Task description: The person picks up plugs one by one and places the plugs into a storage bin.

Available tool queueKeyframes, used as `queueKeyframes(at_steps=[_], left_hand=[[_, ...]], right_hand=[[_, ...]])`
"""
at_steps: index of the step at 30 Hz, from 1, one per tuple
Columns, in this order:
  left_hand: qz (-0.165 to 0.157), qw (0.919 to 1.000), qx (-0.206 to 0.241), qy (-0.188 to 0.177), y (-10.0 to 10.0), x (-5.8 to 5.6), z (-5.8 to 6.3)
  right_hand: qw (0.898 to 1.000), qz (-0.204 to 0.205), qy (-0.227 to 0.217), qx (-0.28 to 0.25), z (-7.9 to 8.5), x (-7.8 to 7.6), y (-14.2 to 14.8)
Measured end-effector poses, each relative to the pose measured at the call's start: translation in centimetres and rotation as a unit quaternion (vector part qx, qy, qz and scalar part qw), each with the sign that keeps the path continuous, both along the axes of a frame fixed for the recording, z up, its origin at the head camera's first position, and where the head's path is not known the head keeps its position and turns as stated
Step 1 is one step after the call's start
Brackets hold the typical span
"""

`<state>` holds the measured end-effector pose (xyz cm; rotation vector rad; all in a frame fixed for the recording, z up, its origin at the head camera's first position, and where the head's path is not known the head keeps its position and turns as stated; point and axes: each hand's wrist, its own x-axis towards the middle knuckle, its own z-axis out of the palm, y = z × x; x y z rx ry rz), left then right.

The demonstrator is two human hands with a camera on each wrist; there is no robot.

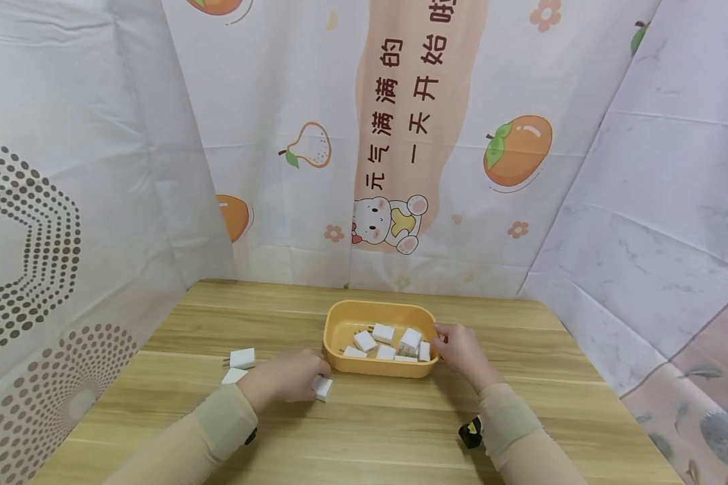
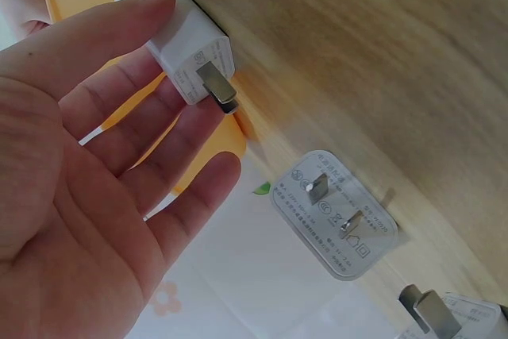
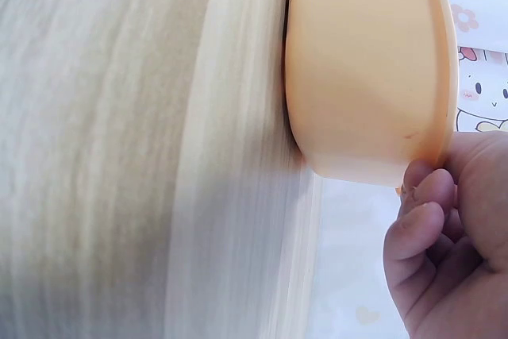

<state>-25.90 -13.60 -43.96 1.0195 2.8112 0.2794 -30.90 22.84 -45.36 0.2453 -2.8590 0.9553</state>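
Note:
Between its thumb and fingers my left hand [image 1: 291, 377] pinches a white charger plug [image 2: 178, 41], just off the front left of the yellow tub; its metal prongs show in the left wrist view. My right hand [image 1: 463, 351] holds the right end of the yellow tub [image 1: 381, 367] by its rim, fingers curled, as the right wrist view also shows. Inside the tub lie several white charger plugs [image 1: 383, 333]. Two more plugs rest on the table left of my left hand: one charger plug [image 1: 243, 358] farther back, another charger plug [image 1: 234, 376] partly hidden by the wrist.
The wooden table [image 1: 376, 438] ends at a printed curtain [image 1: 279, 202] behind the tub, with more cloth hanging on both sides. A small black object [image 1: 470, 433] sits beside my right wrist.

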Motion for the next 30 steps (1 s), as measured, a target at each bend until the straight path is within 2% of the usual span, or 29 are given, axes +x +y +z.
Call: queueKeyframes(at_steps=[9,20,30], left_hand=[[-0.002,1.0000,-0.001,0.000,-0.02,0.01,0.10],[-0.012,0.9997,-0.009,0.018,-0.02,0.01,-0.08],[-0.021,0.9997,0.001,0.014,-0.17,0.17,0.47]], right_hand=[[1.000,0.004,0.002,0.003,0.06,-0.01,0.03],[1.000,0.007,0.001,0.005,0.02,0.08,0.05],[1.000,0.003,0.000,0.004,0.12,0.21,-0.09]])
